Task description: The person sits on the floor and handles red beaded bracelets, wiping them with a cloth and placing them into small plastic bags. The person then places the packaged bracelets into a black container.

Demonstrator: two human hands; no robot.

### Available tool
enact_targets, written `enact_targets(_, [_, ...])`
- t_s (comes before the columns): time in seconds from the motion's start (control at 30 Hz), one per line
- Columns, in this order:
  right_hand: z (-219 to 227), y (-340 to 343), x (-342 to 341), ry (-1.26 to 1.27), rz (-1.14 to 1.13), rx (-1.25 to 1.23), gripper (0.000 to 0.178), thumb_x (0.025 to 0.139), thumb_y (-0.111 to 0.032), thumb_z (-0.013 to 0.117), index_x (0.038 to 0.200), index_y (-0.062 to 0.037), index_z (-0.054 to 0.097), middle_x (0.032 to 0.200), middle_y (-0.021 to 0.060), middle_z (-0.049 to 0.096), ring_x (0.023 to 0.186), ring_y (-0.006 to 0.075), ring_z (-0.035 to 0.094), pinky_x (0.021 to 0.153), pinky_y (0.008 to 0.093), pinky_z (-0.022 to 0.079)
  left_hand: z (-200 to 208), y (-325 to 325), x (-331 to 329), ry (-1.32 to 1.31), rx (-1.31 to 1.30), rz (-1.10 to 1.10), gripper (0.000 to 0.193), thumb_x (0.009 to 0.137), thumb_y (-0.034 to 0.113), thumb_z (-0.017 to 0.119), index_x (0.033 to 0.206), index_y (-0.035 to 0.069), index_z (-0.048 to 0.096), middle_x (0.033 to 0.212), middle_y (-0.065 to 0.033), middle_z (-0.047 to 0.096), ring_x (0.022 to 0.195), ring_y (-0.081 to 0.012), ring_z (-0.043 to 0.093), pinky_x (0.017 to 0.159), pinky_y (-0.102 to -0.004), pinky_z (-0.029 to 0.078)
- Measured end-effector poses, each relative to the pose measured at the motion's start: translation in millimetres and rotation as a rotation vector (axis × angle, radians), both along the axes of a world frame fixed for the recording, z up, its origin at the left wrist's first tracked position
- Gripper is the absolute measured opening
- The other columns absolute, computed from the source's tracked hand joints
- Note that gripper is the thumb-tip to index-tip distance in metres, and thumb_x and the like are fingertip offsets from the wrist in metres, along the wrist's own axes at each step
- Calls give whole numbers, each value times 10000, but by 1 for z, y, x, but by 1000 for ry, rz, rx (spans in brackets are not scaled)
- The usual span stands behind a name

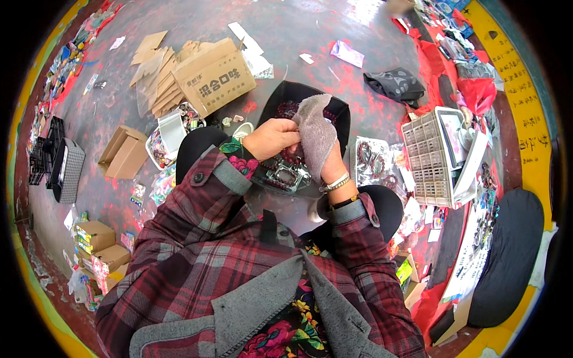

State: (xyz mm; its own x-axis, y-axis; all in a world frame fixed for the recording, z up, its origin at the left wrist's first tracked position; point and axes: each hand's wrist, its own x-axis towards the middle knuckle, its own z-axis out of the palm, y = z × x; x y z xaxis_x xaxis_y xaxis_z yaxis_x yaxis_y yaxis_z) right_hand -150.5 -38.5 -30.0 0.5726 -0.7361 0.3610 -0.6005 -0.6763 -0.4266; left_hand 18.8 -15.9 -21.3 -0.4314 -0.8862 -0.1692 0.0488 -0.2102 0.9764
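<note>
A fuzzy grey cloth [314,130] is held up over a black tub [338,106] between my knees. My left hand [273,139] is closed, its curled fingers pinching at the cloth's left edge; whether a small item is also in them is hidden. My right hand [335,162] comes up on the other side with the cloth wrapped over its fingers, so only the back of the hand and the wrist show. Inside the tub lie dark red bead strings [287,110] and some clear-wrapped pieces [287,175], partly covered by my hands and the cloth.
Beside my right knee, a clear tray [371,156] holds more dark red beads, next to a white plastic crate [425,161]. A printed cardboard box [216,77] and flattened cartons lie ahead left. A white container [173,132] of small items stands by my left knee.
</note>
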Motion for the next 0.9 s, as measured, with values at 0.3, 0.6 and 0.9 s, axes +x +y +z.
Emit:
enact_targets(0.3, [19,4,6,-90,-184,189,144,660,-113,643,774,-55,576,713,126,587,674,282,597,597,329,459,5,7,-4,117,48,136,160,840,139,577,923,2,573,782,-12,560,704,-80,524,653,-218,416])
enact_targets(0.6, [-27,-1,-1,-507,-115,336,153,737,-116,595,877,-56,584,775,87,599,720,214,586,646,314,452,-5,2,-1,81,11,63,162,863,138,552,943,-1,574,785,-8,555,713,-83,511,668,-215,406])
enact_targets(0.9, [-3,4,3,-1128,-47,980,118,817,-137,545,862,-29,558,710,33,586,634,149,567,572,268,455,4,7,-5,260,98,172,172,879,147,528,961,2,573,802,-17,567,711,-79,521,641,-204,414])
